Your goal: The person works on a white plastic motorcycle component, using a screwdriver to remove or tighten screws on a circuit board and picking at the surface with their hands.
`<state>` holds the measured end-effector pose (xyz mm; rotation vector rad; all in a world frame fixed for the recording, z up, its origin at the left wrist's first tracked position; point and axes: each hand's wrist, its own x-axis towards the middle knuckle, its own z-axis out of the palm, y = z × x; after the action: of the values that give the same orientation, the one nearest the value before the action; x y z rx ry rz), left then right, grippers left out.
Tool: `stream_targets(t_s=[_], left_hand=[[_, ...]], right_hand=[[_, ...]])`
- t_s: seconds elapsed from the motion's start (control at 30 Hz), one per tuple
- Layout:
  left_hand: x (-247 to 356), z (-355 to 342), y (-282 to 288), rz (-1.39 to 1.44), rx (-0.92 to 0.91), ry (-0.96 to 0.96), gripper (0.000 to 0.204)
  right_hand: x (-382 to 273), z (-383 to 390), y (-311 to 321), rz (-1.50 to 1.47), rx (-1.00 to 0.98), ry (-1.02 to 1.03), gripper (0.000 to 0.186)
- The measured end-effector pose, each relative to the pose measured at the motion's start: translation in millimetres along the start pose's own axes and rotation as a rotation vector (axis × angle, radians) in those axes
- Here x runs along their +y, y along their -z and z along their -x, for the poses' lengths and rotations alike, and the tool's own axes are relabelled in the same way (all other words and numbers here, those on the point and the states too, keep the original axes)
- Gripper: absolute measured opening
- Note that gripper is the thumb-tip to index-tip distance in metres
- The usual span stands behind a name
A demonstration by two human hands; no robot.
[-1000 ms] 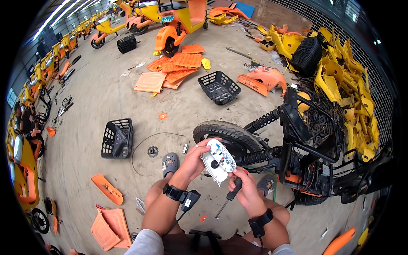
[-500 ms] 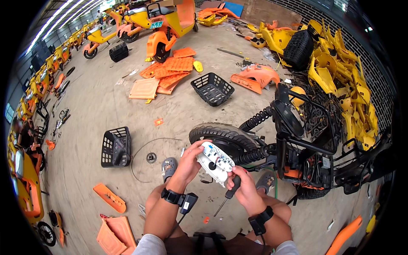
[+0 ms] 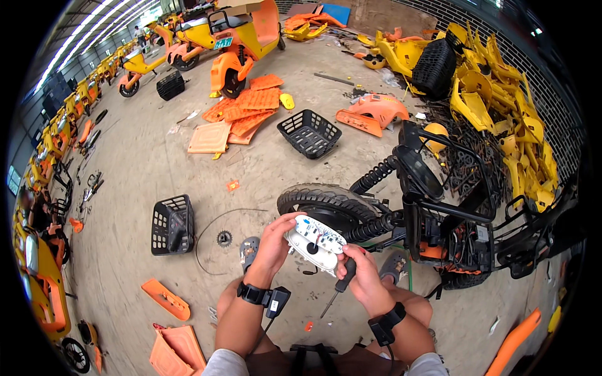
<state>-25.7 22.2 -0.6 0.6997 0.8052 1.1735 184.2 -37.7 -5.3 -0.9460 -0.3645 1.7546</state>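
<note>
A white oval plastic housing (image 3: 303, 247) is held up in front of me, with a white circuit board (image 3: 321, 232) lifted at a slant along its far side. Wires run between the two, beside a dark round spot in the housing. My left hand (image 3: 273, 243) is closed around the left end. At the right end, the thumb and fingers of my right hand (image 3: 366, 276) pinch the board's edge. That same hand keeps a black-handled screwdriver (image 3: 343, 279) in its palm, its shaft pointing down toward me. The undersides of both parts are hidden.
Close at the right stands a stripped black scooter frame (image 3: 426, 207), its tyre (image 3: 326, 191) beyond my hands. Black baskets (image 3: 172, 225) and orange panels (image 3: 251, 103) lie on the floor. Yellow body parts (image 3: 527, 125) are heaped at the right wall; scooters (image 3: 235, 50) stand farther back.
The housing and board have turned slightly, so their long side lies a little flatter. Both hands keep their grip, the screwdriver still in the right. The whole view has shifted a little.
</note>
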Motion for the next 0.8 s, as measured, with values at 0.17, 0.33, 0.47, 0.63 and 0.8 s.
stream_targets(t_s=[0.17,0.33,0.47,0.63,0.8], left_hand=[[-2.2,-0.6,-0.8,-0.064,0.027,-0.013,0.027],[-4.4,-1.3,2.9,-0.156,0.035,-0.030,0.027],[-5.3,-0.7,4.0,-0.195,0.022,-0.036,0.027],[-0.4,2.3,0.0,-0.292,0.016,-0.030,0.026],[3.7,7.5,-2.0,-0.326,0.003,0.010,0.025]], right_hand=[[-2.8,0.5,-2.2,0.086,0.039,0.085,0.019],[-14.3,3.4,-6.7,0.166,0.067,0.106,0.020],[-21.2,1.6,-3.2,0.199,0.071,0.122,0.020],[-26.3,1.0,-1.2,0.198,0.085,0.127,0.020],[-31.4,-0.1,2.6,0.220,0.095,0.133,0.021]])
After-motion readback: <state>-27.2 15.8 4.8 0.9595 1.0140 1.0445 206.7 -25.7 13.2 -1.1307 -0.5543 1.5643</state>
